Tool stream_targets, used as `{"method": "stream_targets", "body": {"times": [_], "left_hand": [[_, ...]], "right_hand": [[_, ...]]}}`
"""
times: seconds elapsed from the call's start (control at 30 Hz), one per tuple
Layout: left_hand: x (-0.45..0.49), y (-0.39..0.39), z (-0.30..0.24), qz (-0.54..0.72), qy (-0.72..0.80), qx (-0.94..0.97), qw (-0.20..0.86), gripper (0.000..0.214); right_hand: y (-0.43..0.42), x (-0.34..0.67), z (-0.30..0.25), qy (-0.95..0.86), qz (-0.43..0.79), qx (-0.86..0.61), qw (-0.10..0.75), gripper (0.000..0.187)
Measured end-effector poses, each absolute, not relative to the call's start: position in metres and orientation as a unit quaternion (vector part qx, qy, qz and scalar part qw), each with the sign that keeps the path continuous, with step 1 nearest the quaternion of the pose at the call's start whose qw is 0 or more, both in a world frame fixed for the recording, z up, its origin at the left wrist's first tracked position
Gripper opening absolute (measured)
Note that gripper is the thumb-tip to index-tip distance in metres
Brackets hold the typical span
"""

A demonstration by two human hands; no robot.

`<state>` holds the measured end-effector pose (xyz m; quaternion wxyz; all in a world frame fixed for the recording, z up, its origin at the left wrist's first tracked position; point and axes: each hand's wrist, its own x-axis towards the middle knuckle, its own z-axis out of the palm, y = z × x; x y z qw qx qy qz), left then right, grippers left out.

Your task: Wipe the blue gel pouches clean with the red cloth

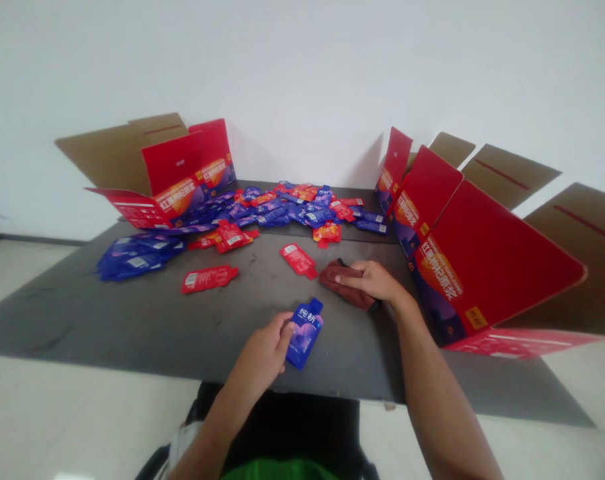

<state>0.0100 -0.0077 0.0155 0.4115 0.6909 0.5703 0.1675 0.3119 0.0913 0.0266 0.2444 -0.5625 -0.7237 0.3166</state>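
Blue sachet: over the table, pinched by the left hand, edge hidden by fingers; spout points away, tilted right along its long axis. Right hand: fingers laid across a dark red cloth, partly covered; grip unclear.

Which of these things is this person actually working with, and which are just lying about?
Working with: left hand gripping a blue foil sachet; right hand on a crumpled dark red cloth.
Lying about: loose red foil sachets, a heap of blue and red sachets, open red cardboard cartons, dark grey table.
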Motion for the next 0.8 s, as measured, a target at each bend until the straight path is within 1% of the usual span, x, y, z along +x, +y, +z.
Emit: {"method": "stream_targets", "body": {"times": [0.13, 0.23, 0.33, 0.43, 0.53, 0.67, 0.73, 0.8], "left_hand": [[0.005, -0.011, 0.004, 0.160, 0.599, 0.728, 0.291, 0.049], [0.003, -0.026, 0.000, 0.212, 0.574, 0.766, 0.199, 0.050], [0.002, -0.050, -0.003, 0.259, 0.516, 0.808, 0.116, 0.048], [0.000, -0.071, -0.009, 0.255, 0.457, 0.847, 0.095, 0.049], [-0.006, -0.081, -0.020, 0.256, 0.407, 0.873, 0.079, 0.040], [-0.015, -0.080, -0.029, 0.295, 0.367, 0.880, 0.058, 0.032], [-0.017, -0.077, -0.031, 0.308, 0.364, 0.877, 0.060, 0.032], [-0.018, -0.076, -0.033, 0.317, 0.366, 0.872, 0.065, 0.031]], "right_hand": [[0.093, 0.308, 0.024, -0.739, 0.290, -0.556, 0.245, 0.056], [0.093, 0.306, 0.025, -0.747, 0.279, -0.553, 0.241, 0.056], [0.093, 0.305, 0.025, -0.748, 0.272, -0.556, 0.241, 0.056], [0.094, 0.302, 0.023, -0.753, 0.237, -0.557, 0.260, 0.055], [0.094, 0.295, 0.027, -0.756, 0.166, -0.552, 0.311, 0.053], [0.079, 0.268, 0.049, -0.754, 0.087, -0.537, 0.368, 0.046], [0.058, 0.246, 0.060, -0.763, 0.067, -0.525, 0.369, 0.041], [0.031, 0.222, 0.064, -0.791, 0.074, -0.507, 0.335, 0.037]]}}
